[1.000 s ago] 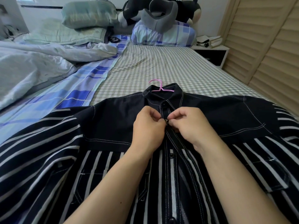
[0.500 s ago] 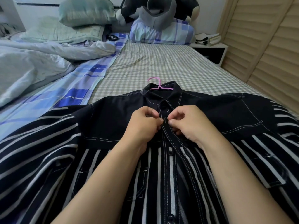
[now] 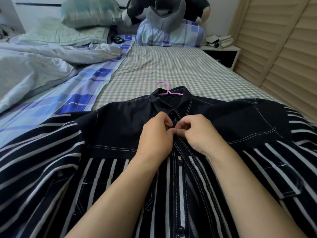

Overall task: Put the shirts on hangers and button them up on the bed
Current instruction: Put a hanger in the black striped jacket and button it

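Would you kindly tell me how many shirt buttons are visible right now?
3: one below the collar, one under the wrists, one at the bottom edge. Another may be hidden between the pinching fingers.

The hanger (image 3: 167, 91) is mostly hidden inside the shirt (image 3: 120, 127); the shirt's hem runs off the frame's bottom edge.

I note my shirt (image 3: 120, 127) is dark navy with white stitching above and white stripes below, its hanger (image 3: 165, 91) pink, the sheet (image 3: 171, 69) green-and-white check, the quilt (image 3: 82, 100) blue-and-pale-green plaid, the pillows (image 3: 89, 12) pale green, and the shutters (image 3: 283, 48) beige.
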